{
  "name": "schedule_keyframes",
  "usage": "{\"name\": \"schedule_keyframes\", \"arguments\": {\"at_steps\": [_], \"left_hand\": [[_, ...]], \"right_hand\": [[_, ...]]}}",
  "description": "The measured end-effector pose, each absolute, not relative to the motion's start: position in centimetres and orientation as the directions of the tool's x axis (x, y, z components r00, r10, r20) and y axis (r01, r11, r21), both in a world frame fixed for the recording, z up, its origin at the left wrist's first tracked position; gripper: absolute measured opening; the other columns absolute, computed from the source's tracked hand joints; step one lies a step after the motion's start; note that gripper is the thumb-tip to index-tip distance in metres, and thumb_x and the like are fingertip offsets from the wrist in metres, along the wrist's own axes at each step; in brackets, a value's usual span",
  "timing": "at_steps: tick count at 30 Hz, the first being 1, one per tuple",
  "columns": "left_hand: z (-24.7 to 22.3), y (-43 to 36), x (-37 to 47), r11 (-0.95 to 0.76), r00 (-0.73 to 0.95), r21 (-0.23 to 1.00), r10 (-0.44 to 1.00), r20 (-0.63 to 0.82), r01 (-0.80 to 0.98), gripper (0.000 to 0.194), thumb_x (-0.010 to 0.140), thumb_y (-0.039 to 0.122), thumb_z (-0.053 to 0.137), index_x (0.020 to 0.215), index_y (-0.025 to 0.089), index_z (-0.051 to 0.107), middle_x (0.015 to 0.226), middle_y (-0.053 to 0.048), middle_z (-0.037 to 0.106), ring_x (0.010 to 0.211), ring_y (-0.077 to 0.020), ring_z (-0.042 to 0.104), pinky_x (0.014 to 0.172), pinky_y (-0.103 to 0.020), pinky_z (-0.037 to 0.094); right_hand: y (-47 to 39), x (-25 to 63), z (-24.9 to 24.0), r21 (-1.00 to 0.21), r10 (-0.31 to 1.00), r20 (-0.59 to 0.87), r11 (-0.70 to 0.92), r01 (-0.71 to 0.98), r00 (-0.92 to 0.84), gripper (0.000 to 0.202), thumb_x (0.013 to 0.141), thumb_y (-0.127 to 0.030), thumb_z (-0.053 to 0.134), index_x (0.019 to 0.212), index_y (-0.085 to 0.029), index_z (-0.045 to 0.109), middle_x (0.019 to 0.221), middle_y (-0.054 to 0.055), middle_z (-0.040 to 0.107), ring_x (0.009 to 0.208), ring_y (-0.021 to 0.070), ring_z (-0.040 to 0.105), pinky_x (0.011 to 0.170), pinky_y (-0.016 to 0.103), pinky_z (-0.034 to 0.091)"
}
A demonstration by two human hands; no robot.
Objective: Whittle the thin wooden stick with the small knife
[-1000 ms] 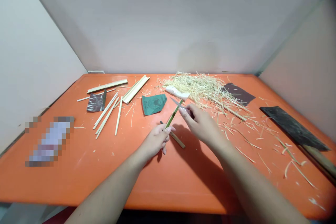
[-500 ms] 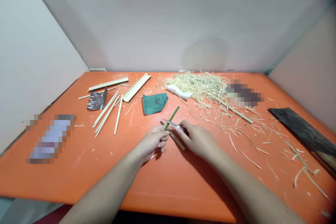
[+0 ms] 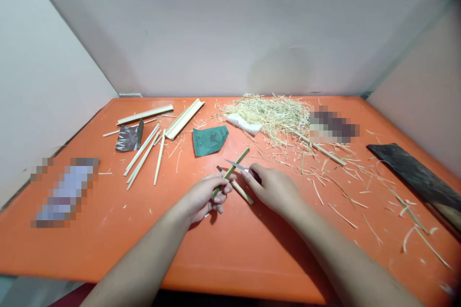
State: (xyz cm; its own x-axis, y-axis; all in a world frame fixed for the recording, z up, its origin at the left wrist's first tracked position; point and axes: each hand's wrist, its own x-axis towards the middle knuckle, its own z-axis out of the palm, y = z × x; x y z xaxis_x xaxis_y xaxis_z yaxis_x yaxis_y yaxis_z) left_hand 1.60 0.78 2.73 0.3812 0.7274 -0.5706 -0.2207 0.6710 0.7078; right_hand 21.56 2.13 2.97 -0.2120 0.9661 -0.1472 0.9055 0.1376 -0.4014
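My left hand (image 3: 212,194) is closed around a thin green strip (image 3: 242,155), which slants up to the right out of my fingers. A small knife (image 3: 236,165) is in my right hand (image 3: 272,184), its fingers wrapped round the dark handle. The blade lies across the strip, pointing left. Below the blade, a pale stick (image 3: 242,193) slants down to the right between my hands. A small dark piece shows beside my left fingertips; what it belongs to is hidden.
On the orange table (image 3: 223,264) are pale sticks (image 3: 143,156), split bamboo pieces (image 3: 185,119), green sandpaper (image 3: 210,140), a dark folded sheet (image 3: 127,137), a heap of shavings (image 3: 273,115), a white piece (image 3: 244,124) and a dark board (image 3: 414,168). Blurred objects lie left and right.
The green strip's lower end now shows below my left fingers, and its upper end sits slightly further right. My left hand has shifted slightly left. The whole view has moved a little.
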Motion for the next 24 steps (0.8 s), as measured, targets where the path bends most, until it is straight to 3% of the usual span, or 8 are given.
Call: {"name": "schedule_keyframes", "arguments": {"at_steps": [3, 6, 13, 19, 24], "left_hand": [[3.0, 1.0, 1.4, 0.727, 0.433, 0.649, 0.670, -0.603, -0.221, 0.033, 0.090, 0.039, 0.053, 0.115, 0.019, 0.061, 0.068, 0.007, 0.042, 0.040, -0.0042, 0.022, 0.038, -0.016, 0.040], [2.9, 1.1, 1.3, 0.745, 0.457, 0.632, 0.649, -0.609, -0.215, 0.032, 0.094, 0.038, 0.049, 0.119, 0.021, 0.060, 0.064, 0.009, 0.039, 0.038, -0.0038, 0.019, 0.038, -0.015, 0.038], [2.1, 0.7, 1.7, 0.587, 0.349, 0.765, 0.798, -0.492, -0.266, 0.022, 0.089, 0.039, 0.060, 0.089, 0.018, 0.054, 0.064, 0.009, 0.042, 0.040, -0.0041, 0.027, 0.039, -0.017, 0.045], [2.7, 0.2, 2.3, 0.453, 0.262, 0.869, 0.879, -0.398, -0.198, 0.037, 0.091, 0.047, 0.057, 0.120, 0.024, 0.052, 0.063, 0.012, 0.037, 0.038, -0.0047, 0.030, 0.039, -0.017, 0.044], [2.7, -0.1, 2.4, 0.382, 0.249, 0.912, 0.907, -0.339, -0.150, 0.038, 0.090, 0.056, 0.057, 0.105, 0.021, 0.054, 0.063, 0.012, 0.034, 0.039, -0.0040, 0.029, 0.044, -0.019, 0.049]], "right_hand": [[2.2, 21.7, 2.9, -0.397, 0.967, -0.149, 0.131, 0.908, -0.204, 0.047, 0.104, -0.056, 0.034, 0.087, -0.022, 0.060, 0.082, 0.009, 0.074, 0.068, 0.0200, 0.063, 0.056, 0.028, 0.025], [2.3, 21.8, 2.9, -0.403, 0.970, -0.146, 0.120, 0.907, -0.193, 0.045, 0.104, -0.055, 0.034, 0.088, -0.022, 0.060, 0.083, 0.008, 0.074, 0.069, 0.0203, 0.064, 0.056, 0.028, 0.024], [1.4, 21.5, 4.2, -0.503, 0.943, -0.098, 0.230, 0.833, -0.319, 0.042, 0.103, -0.052, 0.040, 0.085, -0.022, 0.062, 0.080, 0.006, 0.073, 0.065, 0.0175, 0.062, 0.056, 0.028, 0.025], [0.9, 21.3, 4.7, -0.526, 0.934, -0.118, 0.230, 0.819, -0.338, 0.045, 0.103, -0.053, 0.039, 0.083, -0.022, 0.065, 0.077, 0.006, 0.072, 0.065, 0.0179, 0.062, 0.057, 0.028, 0.028], [0.9, 21.1, 4.3, -0.477, 0.953, -0.036, 0.248, 0.843, -0.301, 0.043, 0.102, -0.054, 0.041, 0.084, -0.023, 0.065, 0.076, 0.005, 0.072, 0.067, 0.0188, 0.064, 0.057, 0.028, 0.027]]}}
